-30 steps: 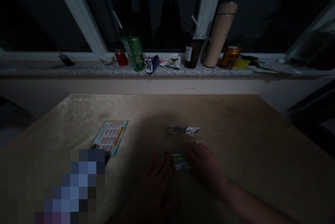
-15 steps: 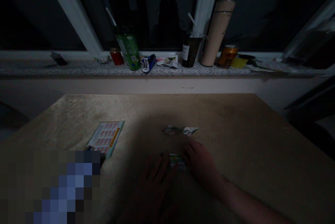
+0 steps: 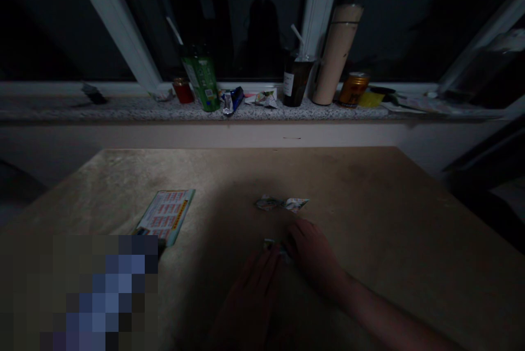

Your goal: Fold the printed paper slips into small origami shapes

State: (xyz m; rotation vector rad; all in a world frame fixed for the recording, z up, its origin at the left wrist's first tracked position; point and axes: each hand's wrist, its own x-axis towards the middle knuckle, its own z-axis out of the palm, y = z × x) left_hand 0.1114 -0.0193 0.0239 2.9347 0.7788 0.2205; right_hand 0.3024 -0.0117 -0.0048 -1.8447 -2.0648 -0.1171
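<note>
A small green-and-white printed piece of paper lies on the table, mostly covered by my hands. My left hand rests over it in deep shadow, palm down, with its fingers stretched out flat across the paper. At the paper's right edge, my right hand has its fingers bent down and closed together; the fingertips are partly hidden. Just beyond them sit two small folded printed paper shapes, a left one and a right one, with their points meeting like a bow.
A printed card lies on the table to the left, beside a blurred-out patch. Along the stone windowsill stand a green bottle, a dark cup with a straw, a beige flask, an orange can and crumpled wrappers.
My left hand has moved right and slightly closer to my right hand, now covering more of the small paper. My right hand has stayed nearly in place.
</note>
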